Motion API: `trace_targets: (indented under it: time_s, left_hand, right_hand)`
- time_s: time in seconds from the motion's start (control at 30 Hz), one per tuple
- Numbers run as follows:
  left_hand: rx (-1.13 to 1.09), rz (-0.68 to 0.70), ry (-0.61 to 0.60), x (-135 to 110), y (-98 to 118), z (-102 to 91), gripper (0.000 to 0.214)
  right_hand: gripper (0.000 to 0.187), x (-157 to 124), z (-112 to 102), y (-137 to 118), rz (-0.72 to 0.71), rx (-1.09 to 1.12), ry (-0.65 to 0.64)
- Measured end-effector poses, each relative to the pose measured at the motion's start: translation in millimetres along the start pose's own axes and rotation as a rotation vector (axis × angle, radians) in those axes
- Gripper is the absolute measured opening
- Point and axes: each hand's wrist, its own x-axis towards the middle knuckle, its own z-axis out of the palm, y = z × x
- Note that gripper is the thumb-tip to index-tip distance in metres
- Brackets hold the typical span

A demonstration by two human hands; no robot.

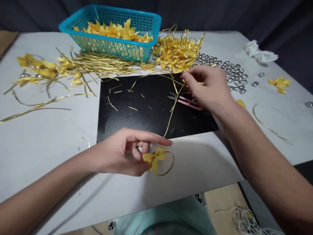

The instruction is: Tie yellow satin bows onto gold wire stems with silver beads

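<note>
My left hand (127, 151) is near the table's front edge, pinching a small yellow ribbon bow (154, 158) with a gold wire loop hanging from it. A long gold wire (173, 109) runs from the bow up across the black mat (137, 107) to my right hand (207, 86). That hand is closed, with the wire's far end pinched in its fingertips. Pink scissors (182, 100) lie on the mat just under my right hand, partly hidden by it.
A teal basket (149, 24) of yellow bows stands at the back. Beside it are a pile of gold wires (97, 63), loose bows (176, 52) and several silver beads (232, 73). A crumpled white tissue (260, 54) lies far right. Wire scraps litter the mat.
</note>
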Motion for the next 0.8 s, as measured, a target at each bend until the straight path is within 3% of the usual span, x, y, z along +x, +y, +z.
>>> trace_targets:
  time_s: [0.07,0.13,0.27,0.4,0.6,0.8]
  left_hand:
    - [-0.008,0.010,0.018,1,0,1.7,0.054]
    - [-0.028,0.018,0.039,2,0,3.8,0.053]
    - [-0.089,0.012,0.037,3,1,5.1,0.049]
    - [-0.103,0.013,0.017,3,1,2.0,0.048]
    - [-0.077,0.017,-0.039,2,-1,0.3,0.052]
    - [-0.108,-0.009,-0.024,3,-2,0.5,0.052]
  right_hand:
    - [0.026,-4,-17,-1,-0.027,-0.199,-0.039]
    - [0.030,-13,-30,-2,0.034,-0.306,-0.110]
    - [0.035,-37,-32,5,-0.002,-0.454,-0.318]
    - [0.019,-51,-19,14,-0.046,-0.484,-0.233]
    - [0.023,-47,-10,12,-0.135,-0.479,-0.271]
    - [0.021,-48,-7,18,-0.118,-0.450,-0.249]
